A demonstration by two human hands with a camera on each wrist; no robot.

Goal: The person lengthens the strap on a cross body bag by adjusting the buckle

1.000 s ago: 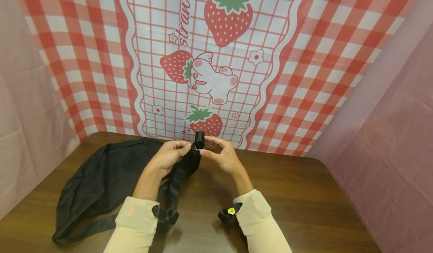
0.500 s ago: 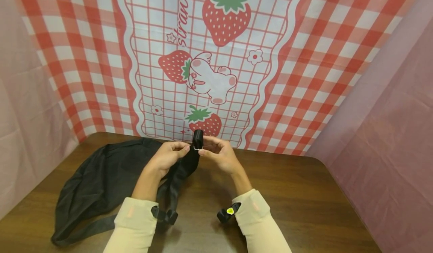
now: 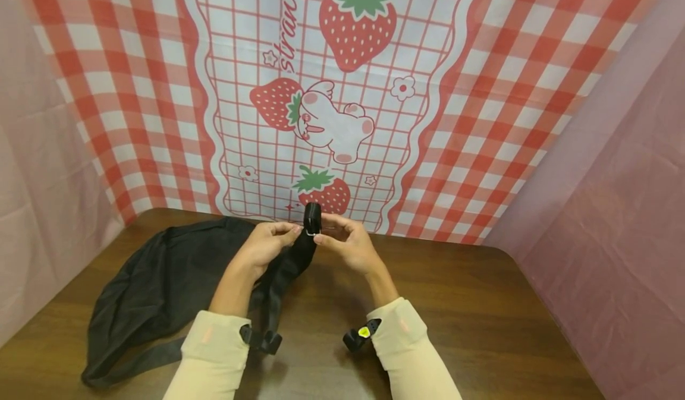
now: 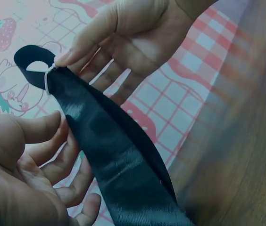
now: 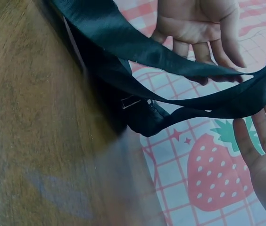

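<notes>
A black fabric bag lies at the left of the table, its strap raised toward the back edge. At the strap's top, a thin metal slider buckle has a short loop of webbing sticking up beyond it. My right hand pinches the slider between thumb and forefinger, with the other fingers spread behind the strap. Just below the slider, my left hand pinches the strap's edge. A second metal buckle shows lower on the webbing in the right wrist view.
The brown wooden table extends to the right of the bag. A strawberry-print cloth hangs right behind the table. Pink cloth closes off both sides. Another strap length trails along the bag's near side.
The webbing loop above the slider has turned slightly and stands a little higher in view. Both hands keep nearly the same place and hold; the bag stays put.
</notes>
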